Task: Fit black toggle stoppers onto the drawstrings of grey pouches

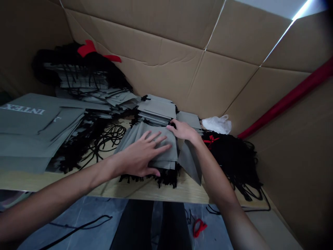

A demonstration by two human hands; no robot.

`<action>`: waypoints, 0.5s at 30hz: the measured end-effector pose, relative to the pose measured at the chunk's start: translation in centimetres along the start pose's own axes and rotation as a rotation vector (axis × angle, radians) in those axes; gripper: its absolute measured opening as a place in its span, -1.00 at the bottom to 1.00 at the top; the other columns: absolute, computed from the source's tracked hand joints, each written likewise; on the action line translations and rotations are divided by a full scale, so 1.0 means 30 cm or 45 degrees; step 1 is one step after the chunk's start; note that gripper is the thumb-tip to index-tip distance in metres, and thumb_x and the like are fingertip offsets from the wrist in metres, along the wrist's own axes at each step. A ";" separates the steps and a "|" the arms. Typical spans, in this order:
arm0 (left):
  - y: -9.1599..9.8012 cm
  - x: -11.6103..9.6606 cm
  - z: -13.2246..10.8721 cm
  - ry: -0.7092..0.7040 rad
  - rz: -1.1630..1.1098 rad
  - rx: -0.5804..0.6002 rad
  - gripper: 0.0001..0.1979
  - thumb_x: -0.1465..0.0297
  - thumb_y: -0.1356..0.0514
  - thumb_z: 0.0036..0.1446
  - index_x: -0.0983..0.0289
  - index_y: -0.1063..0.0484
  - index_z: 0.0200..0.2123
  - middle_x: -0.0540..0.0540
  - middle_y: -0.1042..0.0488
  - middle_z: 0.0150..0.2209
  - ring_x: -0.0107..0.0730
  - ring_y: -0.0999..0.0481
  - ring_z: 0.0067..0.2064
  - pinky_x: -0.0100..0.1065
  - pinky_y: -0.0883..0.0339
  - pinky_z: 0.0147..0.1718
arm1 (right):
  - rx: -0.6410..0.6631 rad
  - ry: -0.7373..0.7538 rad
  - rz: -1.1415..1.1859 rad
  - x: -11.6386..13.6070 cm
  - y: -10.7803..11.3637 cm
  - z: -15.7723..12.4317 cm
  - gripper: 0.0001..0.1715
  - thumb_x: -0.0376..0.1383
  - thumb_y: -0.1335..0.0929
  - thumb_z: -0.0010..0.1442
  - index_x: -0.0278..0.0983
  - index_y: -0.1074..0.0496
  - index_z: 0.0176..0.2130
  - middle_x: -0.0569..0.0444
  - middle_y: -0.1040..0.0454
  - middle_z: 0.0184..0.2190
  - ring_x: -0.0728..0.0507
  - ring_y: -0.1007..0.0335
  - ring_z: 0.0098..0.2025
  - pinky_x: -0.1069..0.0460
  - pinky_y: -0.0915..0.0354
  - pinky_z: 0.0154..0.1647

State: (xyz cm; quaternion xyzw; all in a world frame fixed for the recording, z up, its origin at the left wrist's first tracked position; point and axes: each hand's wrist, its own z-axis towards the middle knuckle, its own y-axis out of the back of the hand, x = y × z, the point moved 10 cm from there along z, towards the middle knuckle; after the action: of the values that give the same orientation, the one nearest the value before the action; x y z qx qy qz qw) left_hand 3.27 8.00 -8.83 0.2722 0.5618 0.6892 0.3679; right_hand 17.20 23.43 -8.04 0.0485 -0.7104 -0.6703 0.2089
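Many stacked grey bags (131, 135): probably light, limp; lift at 1 o'clock edge. Left hand (142, 154) spread flat; right hand (182, 130) grip unclear.

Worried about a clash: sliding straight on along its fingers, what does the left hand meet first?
Probably the right hand, just past the left hand's fingertips on the grey stack.

Left hand (142, 154) lies flat on fanned grey fabric bags (145, 137), frame centre; right hand (183, 130) touches their far edge.
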 end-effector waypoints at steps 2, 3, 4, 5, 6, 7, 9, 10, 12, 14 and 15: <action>-0.049 0.000 0.001 0.017 0.154 0.072 0.14 -0.25 -0.40 0.35 0.27 -0.16 0.71 0.58 -0.15 0.67 0.73 -0.14 0.65 0.60 -0.01 0.57 | 0.017 0.001 -0.014 0.001 -0.011 0.004 -0.51 -0.04 -0.49 0.59 -0.25 -0.56 0.32 -0.13 -0.63 0.27 -0.30 -0.67 0.21 -0.31 -0.64 0.26; -0.064 0.007 0.001 0.031 0.201 0.090 0.14 -0.26 -0.38 0.37 0.29 -0.14 0.72 0.59 -0.16 0.66 0.74 -0.16 0.64 0.60 -0.02 0.56 | 0.022 -0.005 -0.025 0.003 -0.015 0.003 -0.52 -0.05 -0.49 0.58 -0.25 -0.56 0.31 -0.13 -0.63 0.26 -0.30 -0.67 0.20 -0.30 -0.64 0.26; -0.073 0.014 0.002 0.039 0.231 0.103 0.13 -0.26 -0.35 0.40 0.30 -0.13 0.72 0.60 -0.17 0.66 0.73 -0.18 0.64 0.60 -0.03 0.55 | 0.025 -0.011 -0.039 0.007 -0.019 0.001 -0.53 -0.05 -0.49 0.58 -0.25 -0.57 0.30 -0.13 -0.63 0.26 -0.30 -0.67 0.20 -0.30 -0.64 0.25; -0.078 0.019 0.001 0.043 0.248 0.109 0.10 -0.25 -0.33 0.43 0.31 -0.13 0.72 0.60 -0.19 0.65 0.72 -0.20 0.63 0.59 -0.04 0.55 | 0.027 -0.016 -0.052 0.012 -0.022 -0.002 -0.53 -0.06 -0.49 0.58 -0.25 -0.57 0.30 -0.13 -0.63 0.26 -0.30 -0.66 0.21 -0.30 -0.64 0.25; -0.079 0.022 0.000 0.045 0.257 0.112 0.07 -0.23 -0.31 0.46 0.32 -0.15 0.71 0.60 -0.21 0.64 0.69 -0.22 0.63 0.59 -0.05 0.55 | 0.025 -0.019 -0.062 0.019 -0.024 -0.006 -0.54 -0.06 -0.50 0.58 -0.25 -0.57 0.29 -0.13 -0.63 0.27 -0.30 -0.66 0.21 -0.30 -0.64 0.26; -0.078 0.022 -0.002 0.044 0.262 0.115 0.04 -0.22 -0.29 0.48 0.34 -0.17 0.70 0.59 -0.23 0.63 0.67 -0.24 0.62 0.57 -0.07 0.55 | 0.021 -0.018 -0.069 0.026 -0.025 -0.009 -0.54 -0.06 -0.50 0.58 -0.25 -0.57 0.29 -0.13 -0.63 0.27 -0.30 -0.66 0.21 -0.30 -0.64 0.26; -0.074 0.019 -0.008 0.043 0.280 0.125 0.00 -0.20 -0.28 0.50 0.36 -0.23 0.67 0.60 -0.27 0.61 0.65 -0.28 0.60 0.55 -0.12 0.54 | 0.011 -0.012 -0.074 0.032 -0.022 -0.014 -0.54 -0.06 -0.50 0.58 -0.25 -0.57 0.29 -0.13 -0.63 0.27 -0.30 -0.66 0.21 -0.30 -0.64 0.26; -0.070 0.015 -0.011 0.041 0.288 0.130 -0.01 -0.20 -0.28 0.50 0.37 -0.25 0.66 0.60 -0.29 0.60 0.65 -0.29 0.60 0.55 -0.14 0.53 | 0.005 -0.013 -0.072 0.026 -0.017 -0.015 -0.54 -0.06 -0.49 0.58 -0.24 -0.57 0.29 -0.13 -0.63 0.27 -0.29 -0.66 0.20 -0.29 -0.64 0.25; -0.048 0.002 -0.015 0.034 0.301 0.132 -0.02 -0.20 -0.26 0.51 0.37 -0.26 0.65 0.59 -0.30 0.60 0.67 -0.29 0.59 0.55 -0.18 0.50 | -0.012 -0.044 -0.076 -0.017 0.004 -0.010 -0.55 -0.06 -0.49 0.58 -0.23 -0.58 0.29 -0.12 -0.63 0.26 -0.28 -0.67 0.19 -0.28 -0.65 0.23; 0.005 -0.015 -0.011 0.029 0.306 0.100 -0.07 -0.19 -0.21 0.55 0.37 -0.27 0.65 0.59 -0.31 0.59 0.65 -0.31 0.59 0.54 -0.24 0.48 | -0.038 -0.127 -0.100 -0.101 0.034 0.001 -0.57 -0.07 -0.49 0.58 -0.23 -0.58 0.28 -0.12 -0.63 0.27 -0.28 -0.67 0.19 -0.26 -0.66 0.22; 0.050 -0.025 -0.006 0.029 0.303 0.055 -0.13 -0.14 -0.17 0.59 0.38 -0.31 0.62 0.58 -0.35 0.57 0.62 -0.35 0.57 0.51 -0.29 0.46 | -0.057 -0.186 -0.120 -0.155 0.051 0.007 -0.58 -0.08 -0.50 0.58 -0.22 -0.59 0.28 -0.12 -0.63 0.27 -0.28 -0.66 0.19 -0.26 -0.65 0.23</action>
State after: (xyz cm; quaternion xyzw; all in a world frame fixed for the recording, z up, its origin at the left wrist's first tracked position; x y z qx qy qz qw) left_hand 3.26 7.16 -7.37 0.3370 0.5444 0.7188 0.2710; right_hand 21.67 25.42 -7.64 0.0282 -0.7057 -0.6968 0.1256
